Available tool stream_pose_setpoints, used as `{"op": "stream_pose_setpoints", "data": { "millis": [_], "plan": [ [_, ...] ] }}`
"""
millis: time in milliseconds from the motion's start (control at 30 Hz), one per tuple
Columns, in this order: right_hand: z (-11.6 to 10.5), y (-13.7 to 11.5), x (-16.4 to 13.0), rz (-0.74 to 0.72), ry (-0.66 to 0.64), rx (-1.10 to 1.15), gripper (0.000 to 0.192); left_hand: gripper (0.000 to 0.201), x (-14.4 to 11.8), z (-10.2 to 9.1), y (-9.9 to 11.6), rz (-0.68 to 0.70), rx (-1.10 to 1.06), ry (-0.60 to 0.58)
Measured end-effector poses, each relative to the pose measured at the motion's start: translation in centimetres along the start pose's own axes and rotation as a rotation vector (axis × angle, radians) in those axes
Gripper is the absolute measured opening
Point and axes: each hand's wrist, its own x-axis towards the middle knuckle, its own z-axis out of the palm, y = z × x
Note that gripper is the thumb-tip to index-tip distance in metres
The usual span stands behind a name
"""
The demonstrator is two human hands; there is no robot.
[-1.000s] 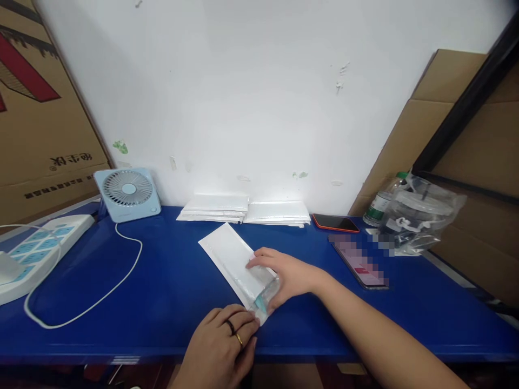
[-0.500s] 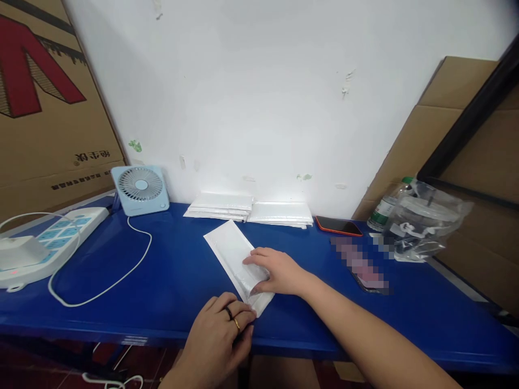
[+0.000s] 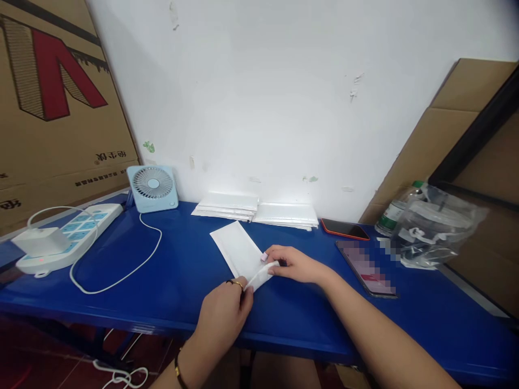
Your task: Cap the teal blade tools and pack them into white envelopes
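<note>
A white padded envelope [image 3: 238, 245] lies slantwise on the blue table, its near end lifted and folded over. My left hand [image 3: 227, 305], with rings on it, pinches the left corner of that folded end. At the right corner, the thumb and fingers of my right hand [image 3: 294, 263] grip the same fold. Beyond the envelope, two low stacks of similar white envelopes, the left stack [image 3: 227, 205] and the right stack [image 3: 286, 214], lie side by side against the wall.
On the left stand a light blue fan [image 3: 154, 189] and a white power strip [image 3: 87, 229] with a looping cable. Two phones, one red-edged [image 3: 344, 229] and one with a lit screen [image 3: 367, 270], lie at right. A bottle [image 3: 391, 216] and a bagged plastic cup [image 3: 436, 232] stand beyond them.
The envelope's near end has gone from lying flat to being raised and folded over. Both hands have closed on its corners. The view has shifted slightly left.
</note>
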Motion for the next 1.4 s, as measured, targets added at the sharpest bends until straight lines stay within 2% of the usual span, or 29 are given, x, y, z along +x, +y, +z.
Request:
{"op": "stream_pose_setpoints", "data": {
  "millis": [100,200,300,367,467,533,600,667,700,767,800,900,967,1067,1167,1233,1267,1333,1367,1400],
  "plan": [
    [0.8,-0.3,0.3,0.047,0.145,-0.109,0.025,0.036,1.1,-0.5,-0.4,-0.120,0.035,-0.060],
    [1.2,-1.2,0.3,-0.105,0.256,-0.377,0.021,0.036,2.3,-0.7,-1.2,-0.137,-0.098,-0.118],
    [1.7,-2.2,0.5,-0.311,0.229,-0.641,0.028,0.035,3.3,-0.4,-2.5,-0.139,-0.367,-0.188],
    [2.4,-2.6,0.8,-0.389,0.202,-0.764,0.033,0.033,3.8,-0.2,-3.1,-0.166,-0.581,-0.238],
    [3.8,-2.9,1.2,-0.385,0.300,-0.925,0.024,0.032,3.9,-0.3,-3.5,-0.214,-0.881,-0.297],
    [4.4,-3.1,1.2,-0.364,0.397,-0.962,0.025,0.033,3.5,-0.7,-3.4,-0.229,-1.040,-0.295],
    [4.3,-3.2,1.1,-0.330,0.491,-0.888,0.027,0.034,2.8,-1.1,-3.3,-0.228,-1.155,-0.211],
    [3.1,-3.2,1.4,-0.203,0.597,-0.688,0.024,0.032,1.9,-1.3,-3.3,-0.199,-1.206,-0.081],
    [2.3,-3.2,1.8,-0.104,0.651,-0.548,0.023,0.030,1.5,-1.2,-3.4,-0.178,-1.198,-0.045],
    [0.1,-2.8,3.3,0.110,0.780,-0.227,0.025,0.031,0.7,-0.9,-3.5,-0.138,-1.125,-0.042],
    [-1.1,-2.5,4.5,0.171,0.806,-0.049,0.028,0.032,0.4,-0.7,-3.6,-0.115,-1.062,-0.043],
    [-4.0,-0.7,9.6,0.317,0.796,0.407,0.030,0.035,-0.1,-0.1,-3.6,-0.056,-0.889,-0.035],
    [-5.1,0.8,13.5,0.431,0.782,0.464,0.023,0.034,-0.1,0.1,-3.6,-0.033,-0.832,-0.030],
    [-5.2,3.1,18.4,0.518,0.762,0.405,0.017,0.033,-0.1,0.3,-3.6,-0.003,-0.804,-0.015],
    [-4.6,4.5,20.8,0.618,0.744,0.261,0.025,0.032,-0.1,0.3,-3.7,0.009,-0.811,0.008],
    [-4.6,5.0,20.9,0.661,0.747,0.142,0.035,0.032,-0.1,0.3,-3.8,0.003,-0.823,0.014],
    [-4.9,5.0,20.6,0.672,0.722,0.008,0.040,0.032,-0.2,0.3,-3.8,-0.004,-0.826,0.010],
    [-6.0,5.2,19.1,0.666,0.600,-0.362,0.045,0.034,-0.2,0.1,-3.7,-0.021,-0.829,-0.006],
    [-6.8,5.2,18.0,0.649,0.487,-0.599,0.046,0.034,-0.2,0.0,-3.6,-0.029,-0.834,-0.012],
    [-7.5,5.4,16.7,0.632,0.405,-0.720,0.044,0.034,-0.3,-0.1,-3.5,-0.035,-0.839,-0.015]
  ]
}}
